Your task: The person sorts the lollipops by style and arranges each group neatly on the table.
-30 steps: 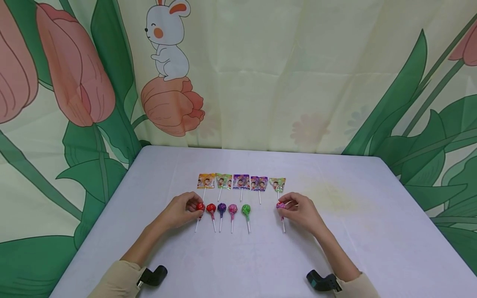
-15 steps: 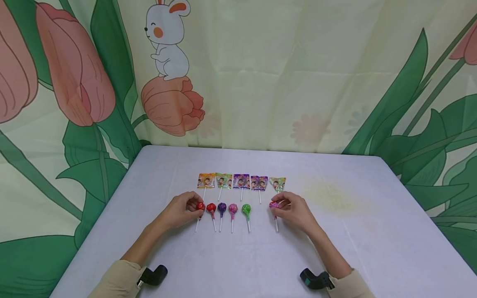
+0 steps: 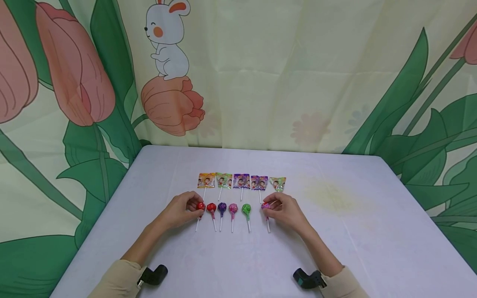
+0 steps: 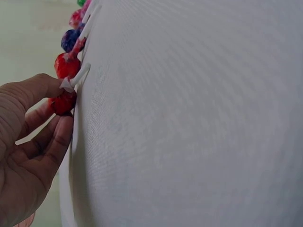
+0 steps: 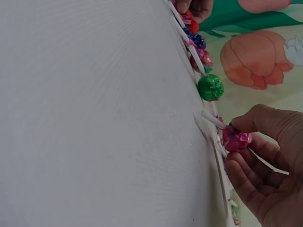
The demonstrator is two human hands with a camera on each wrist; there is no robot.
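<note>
At the left end of the near row, my left hand (image 3: 185,210) pinches the head of a red lollipop (image 4: 63,103) between thumb and fingers. Beside it lie a second red lollipop (image 3: 211,208), a dark purple one (image 3: 222,207), a pink one (image 3: 232,209) and a green one (image 3: 246,210), sticks toward me. To the right of the green lollipop, my right hand (image 3: 284,211) pinches a pink lollipop (image 5: 235,139) by its head, its white stick pointing toward me. A gap separates this pink lollipop from the green one.
Behind the near row is a row of flat-wrapped lollipops: orange (image 3: 206,181), green (image 3: 224,181), two purple (image 3: 241,181), and a light green one (image 3: 277,183) set apart, partly behind my right hand. All rest on a white-covered table (image 3: 223,265) before a printed curtain (image 3: 261,82).
My right hand has slid the pink lollipop leftward, closer to the green one. My left hand stays at the red lollipop, and the other lollipops have not visibly moved.
</note>
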